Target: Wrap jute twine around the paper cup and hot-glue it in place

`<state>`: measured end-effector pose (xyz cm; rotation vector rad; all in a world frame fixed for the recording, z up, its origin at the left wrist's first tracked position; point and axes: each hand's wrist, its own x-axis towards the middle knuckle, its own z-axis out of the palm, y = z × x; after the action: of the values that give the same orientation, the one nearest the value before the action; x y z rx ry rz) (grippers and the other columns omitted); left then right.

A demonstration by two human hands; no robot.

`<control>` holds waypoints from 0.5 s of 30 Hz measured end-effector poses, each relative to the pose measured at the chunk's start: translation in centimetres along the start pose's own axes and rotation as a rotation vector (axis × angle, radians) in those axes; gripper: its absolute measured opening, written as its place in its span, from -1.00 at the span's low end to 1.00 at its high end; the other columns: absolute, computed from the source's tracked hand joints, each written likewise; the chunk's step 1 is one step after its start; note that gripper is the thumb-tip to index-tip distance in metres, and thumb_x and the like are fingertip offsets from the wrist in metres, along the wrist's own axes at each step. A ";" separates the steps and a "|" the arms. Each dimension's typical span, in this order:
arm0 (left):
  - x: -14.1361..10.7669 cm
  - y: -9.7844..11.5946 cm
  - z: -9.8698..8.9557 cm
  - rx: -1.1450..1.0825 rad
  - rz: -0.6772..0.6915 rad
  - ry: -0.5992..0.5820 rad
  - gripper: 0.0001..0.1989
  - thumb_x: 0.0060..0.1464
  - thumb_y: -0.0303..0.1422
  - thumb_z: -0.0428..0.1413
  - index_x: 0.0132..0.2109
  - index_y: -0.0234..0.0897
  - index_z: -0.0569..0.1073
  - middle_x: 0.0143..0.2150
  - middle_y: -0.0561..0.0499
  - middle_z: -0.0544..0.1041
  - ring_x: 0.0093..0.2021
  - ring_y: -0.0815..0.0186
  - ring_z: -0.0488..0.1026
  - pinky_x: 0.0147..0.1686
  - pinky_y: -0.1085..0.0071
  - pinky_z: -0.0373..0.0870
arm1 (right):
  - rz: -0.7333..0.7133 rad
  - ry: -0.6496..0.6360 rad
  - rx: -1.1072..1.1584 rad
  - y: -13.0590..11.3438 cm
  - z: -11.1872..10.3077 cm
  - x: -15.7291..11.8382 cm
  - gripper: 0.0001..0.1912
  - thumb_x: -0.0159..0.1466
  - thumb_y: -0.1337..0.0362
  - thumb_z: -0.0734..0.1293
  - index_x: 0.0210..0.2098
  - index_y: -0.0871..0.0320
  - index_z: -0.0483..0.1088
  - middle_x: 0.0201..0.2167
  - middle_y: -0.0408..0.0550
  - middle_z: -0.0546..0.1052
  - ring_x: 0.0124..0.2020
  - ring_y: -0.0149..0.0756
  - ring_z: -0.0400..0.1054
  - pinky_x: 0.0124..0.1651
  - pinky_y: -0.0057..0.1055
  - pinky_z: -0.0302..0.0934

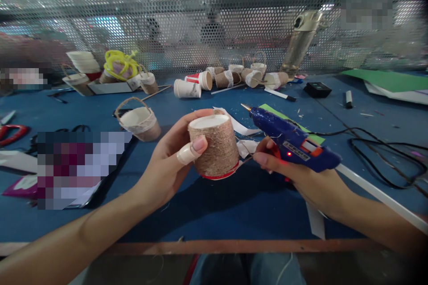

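In the head view, my left hand (177, 156) is closed around a paper cup (216, 147) wrapped in brown twine, its white base facing up and a red rim showing at the bottom. A bandage (187, 154) covers part of the left thumb. My right hand (284, 164) grips a blue glue gun (284, 131), its nozzle pointing up and left, apart from the cup. A red light glows on the gun's side, and a white glue stick (381, 193) sticks out of its back. Between the right fingers and the cup's lower edge runs a strand of twine (246, 160).
A twine-covered cup with a handle (138, 122) stands to the left. Paper cups (187, 89), more wrapped cups and a bottle (299, 44) line the back by a perforated metal screen (214, 18). Black cable (368, 173) loops at right; red-handled scissors (15, 133) lie at left.
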<state>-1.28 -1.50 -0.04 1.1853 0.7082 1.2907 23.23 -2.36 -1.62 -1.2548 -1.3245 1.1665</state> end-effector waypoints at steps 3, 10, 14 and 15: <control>0.1 -0.1 0.0 0.003 0.018 -0.004 -0.64 0.18 -0.22 0.35 0.11 -0.08 0.66 0.16 0.01 0.66 0.05 0.23 0.57 -0.01 0.45 0.55 | 0.022 -0.021 0.026 0.0 0.0 0.1 -0.59 0.06 -0.02 0.67 -0.32 0.06 0.52 -0.32 -0.14 0.60 -0.35 -0.31 0.47 -0.22 -0.38 0.42; 0.0 -0.2 0.1 0.032 0.047 -0.037 -0.62 0.16 -0.18 0.37 0.13 -0.03 0.66 0.22 0.04 0.63 0.13 0.23 0.55 0.02 0.47 0.52 | 0.023 0.003 0.086 -0.1 0.1 -0.1 -0.62 0.04 0.03 0.68 -0.34 0.04 0.52 -0.32 -0.19 0.61 -0.36 -0.38 0.45 -0.23 -0.46 0.41; -0.4 -0.2 0.0 0.038 0.045 -0.046 -0.58 0.16 -0.17 0.37 0.16 -0.02 0.64 0.26 0.04 0.61 0.27 0.14 0.49 0.07 0.45 0.51 | 0.005 0.005 0.094 -0.7 0.4 -0.2 -0.64 0.06 0.04 0.67 -0.37 0.07 0.52 -0.38 -0.20 0.59 -0.42 -0.44 0.44 -0.30 -0.53 0.41; -0.5 -0.2 0.0 0.041 0.047 -0.051 -0.57 0.17 -0.17 0.37 0.17 -0.02 0.63 0.27 0.04 0.60 0.29 0.13 0.48 0.08 0.45 0.51 | -0.003 0.009 0.101 -0.8 0.4 -0.2 -0.65 0.06 0.06 0.66 -0.37 0.08 0.52 -0.39 -0.19 0.60 -0.43 -0.44 0.45 -0.32 -0.52 0.41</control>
<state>-1.31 -1.92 -0.29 1.2708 0.6759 1.2859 22.73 -2.63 -0.83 -1.1835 -1.2449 1.2095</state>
